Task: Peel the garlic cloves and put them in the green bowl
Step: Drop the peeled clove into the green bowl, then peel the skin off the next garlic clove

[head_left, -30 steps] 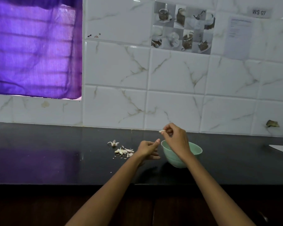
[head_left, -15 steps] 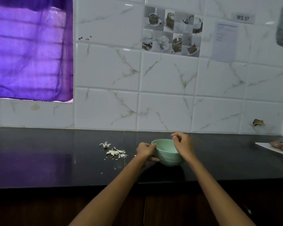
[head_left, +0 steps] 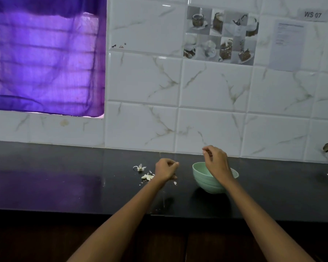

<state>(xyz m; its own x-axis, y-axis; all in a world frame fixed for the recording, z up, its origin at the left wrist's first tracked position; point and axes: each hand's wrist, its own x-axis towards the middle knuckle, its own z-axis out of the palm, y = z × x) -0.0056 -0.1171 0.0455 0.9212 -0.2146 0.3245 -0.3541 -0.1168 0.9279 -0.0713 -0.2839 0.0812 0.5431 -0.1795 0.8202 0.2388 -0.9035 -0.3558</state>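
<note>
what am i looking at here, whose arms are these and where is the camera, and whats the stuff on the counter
No machine here: these are a person's two bare arms, filmed by a camera worn on their head, looking forward and down. That is why the arms reach in from the bottom of the picture.

They stand at a dark counter below a tiled wall. On it sits a green bowl; what is in it cannot be seen. Left of the bowl lie pale garlic scraps and a small papery piece.

The right hand is above the bowl, fingers curled; there may be a tiny pale bit at its fingertips, too small to be sure. The left hand is by the scraps, fingers curled, nothing plainly held.
</note>
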